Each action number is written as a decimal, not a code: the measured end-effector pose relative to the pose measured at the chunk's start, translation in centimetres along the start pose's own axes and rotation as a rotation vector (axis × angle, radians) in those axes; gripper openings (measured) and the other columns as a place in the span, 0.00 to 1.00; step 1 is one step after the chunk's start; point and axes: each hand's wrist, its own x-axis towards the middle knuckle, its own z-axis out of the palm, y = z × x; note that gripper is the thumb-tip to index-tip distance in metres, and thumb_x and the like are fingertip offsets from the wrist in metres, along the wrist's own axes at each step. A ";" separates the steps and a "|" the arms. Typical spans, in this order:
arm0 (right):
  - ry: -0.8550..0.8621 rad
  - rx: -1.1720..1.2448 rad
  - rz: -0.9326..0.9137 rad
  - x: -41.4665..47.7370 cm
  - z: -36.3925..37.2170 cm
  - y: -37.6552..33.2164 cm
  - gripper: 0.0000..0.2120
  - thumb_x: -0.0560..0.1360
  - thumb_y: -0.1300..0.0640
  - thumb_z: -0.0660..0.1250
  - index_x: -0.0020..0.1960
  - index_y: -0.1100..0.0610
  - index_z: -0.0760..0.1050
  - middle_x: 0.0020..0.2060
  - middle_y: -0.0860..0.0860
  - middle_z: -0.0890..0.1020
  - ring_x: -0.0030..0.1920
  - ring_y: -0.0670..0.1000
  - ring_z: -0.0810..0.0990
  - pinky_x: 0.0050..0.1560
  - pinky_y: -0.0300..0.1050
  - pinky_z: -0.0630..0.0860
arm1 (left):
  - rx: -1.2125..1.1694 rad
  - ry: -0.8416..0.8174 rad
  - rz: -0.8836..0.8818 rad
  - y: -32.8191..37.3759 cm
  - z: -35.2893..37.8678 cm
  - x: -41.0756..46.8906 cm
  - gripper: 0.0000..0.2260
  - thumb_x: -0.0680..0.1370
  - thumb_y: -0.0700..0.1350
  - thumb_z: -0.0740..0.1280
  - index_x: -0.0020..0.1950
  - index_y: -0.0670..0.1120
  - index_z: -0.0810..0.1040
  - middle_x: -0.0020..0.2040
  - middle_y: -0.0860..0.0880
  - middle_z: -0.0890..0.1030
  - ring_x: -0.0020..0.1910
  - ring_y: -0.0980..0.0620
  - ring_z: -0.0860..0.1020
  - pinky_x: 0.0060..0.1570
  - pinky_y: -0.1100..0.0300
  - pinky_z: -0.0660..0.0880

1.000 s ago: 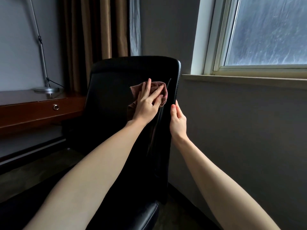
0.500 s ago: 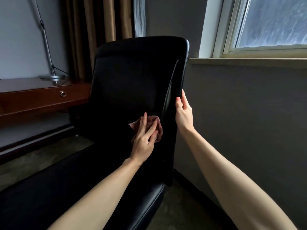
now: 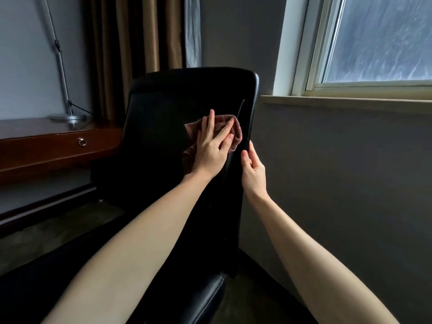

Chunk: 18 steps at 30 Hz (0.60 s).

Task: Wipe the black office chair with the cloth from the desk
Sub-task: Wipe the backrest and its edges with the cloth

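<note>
Head view: A person wipes the black office chair (image 3: 163,118), the left hand (image 3: 211,148) pressing the pink cloth (image 3: 235,127) flat against the upper right of the chair's backrest, just inside its right edge. The left fingers (image 3: 211,122) lie straight and spread over the cloth, pushing on it rather than clutching it, and the fabric bunches out above and beside them. The right hand (image 3: 253,169) grips that right edge of the chair just below the cloth, with the thumb on the front face and fingers along the side. How far they wrap behind is hidden. Both bare forearms reach up from the lower frame, the left crossing above the chair's seat with the wrist bent back. The wiping step appears well in hand on the backrest. The next stroke likely calls for sliding the flat palm across or down the leather while the right hand stops the chair turning. The wooden desk (image 3: 46,146) stands left of the chair.
</note>
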 end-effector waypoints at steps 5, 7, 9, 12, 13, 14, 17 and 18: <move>-0.051 -0.025 0.024 0.1 -0.2 0.3 0.23 0.82 0.50 0.59 0.75 0.50 0.62 0.61 0.40 0.74 0.64 0.36 0.71 0.58 0.28 0.68 | -0.098 -0.076 -0.006 -2.3 -0.7 -4.8 0.18 0.83 0.49 0.58 0.73 0.61 0.65 0.79 0.57 0.47 0.79 0.53 0.44 0.76 0.41 0.51; -0.045 -0.009 0.032 0.2 -0.3 0.5 0.23 0.81 0.49 0.60 0.75 0.52 0.63 0.68 0.44 0.72 0.67 0.39 0.70 0.67 0.34 0.65 | -0.141 -0.065 -0.027 -3.1 -0.6 -8.4 0.18 0.83 0.49 0.59 0.72 0.62 0.65 0.78 0.61 0.49 0.79 0.55 0.47 0.75 0.42 0.54; -0.030 -0.006 0.039 0.1 -0.2 0.5 0.23 0.81 0.48 0.60 0.74 0.52 0.64 0.70 0.45 0.71 0.69 0.40 0.68 0.72 0.39 0.62 | -0.157 -0.040 -0.040 -4.2 -0.1 -12.4 0.19 0.82 0.51 0.59 0.72 0.62 0.65 0.78 0.64 0.50 0.79 0.54 0.50 0.74 0.43 0.59; -0.008 0.003 0.054 0.1 -0.1 0.5 0.22 0.80 0.48 0.61 0.73 0.51 0.66 0.68 0.45 0.73 0.67 0.39 0.71 0.72 0.40 0.64 | -0.145 -0.030 -0.057 -6.1 1.0 -17.9 0.21 0.81 0.52 0.58 0.72 0.68 0.62 0.78 0.65 0.49 0.78 0.49 0.54 0.73 0.46 0.63; -0.003 0.002 0.054 0.0 -0.1 0.5 0.22 0.80 0.49 0.61 0.73 0.52 0.66 0.68 0.45 0.73 0.66 0.39 0.71 0.71 0.39 0.64 | -0.143 -0.034 -0.062 -6.3 1.3 -19.1 0.22 0.80 0.52 0.57 0.72 0.71 0.60 0.78 0.66 0.48 0.78 0.48 0.54 0.72 0.48 0.63; 0.000 -0.001 0.052 0.0 0.0 0.4 0.22 0.81 0.49 0.61 0.73 0.52 0.66 0.68 0.45 0.73 0.66 0.39 0.71 0.71 0.38 0.64 | -0.145 -0.034 -0.069 -6.5 1.6 -19.8 0.22 0.80 0.52 0.57 0.71 0.72 0.60 0.78 0.66 0.47 0.78 0.48 0.54 0.72 0.50 0.63; 0.012 0.002 0.064 -0.2 0.1 0.1 0.22 0.81 0.49 0.61 0.73 0.51 0.66 0.69 0.45 0.73 0.66 0.39 0.70 0.71 0.37 0.63 | -0.161 -0.014 -0.104 -6.7 2.0 -20.0 0.21 0.80 0.53 0.57 0.73 0.67 0.62 0.78 0.64 0.47 0.78 0.51 0.54 0.73 0.51 0.63; 0.013 0.003 0.069 -0.2 0.1 0.1 0.22 0.80 0.48 0.61 0.73 0.51 0.66 0.69 0.45 0.73 0.67 0.39 0.70 0.71 0.38 0.63 | -0.157 -0.004 -0.117 -6.6 2.2 -19.8 0.20 0.81 0.53 0.57 0.74 0.62 0.63 0.79 0.62 0.47 0.78 0.52 0.53 0.73 0.50 0.62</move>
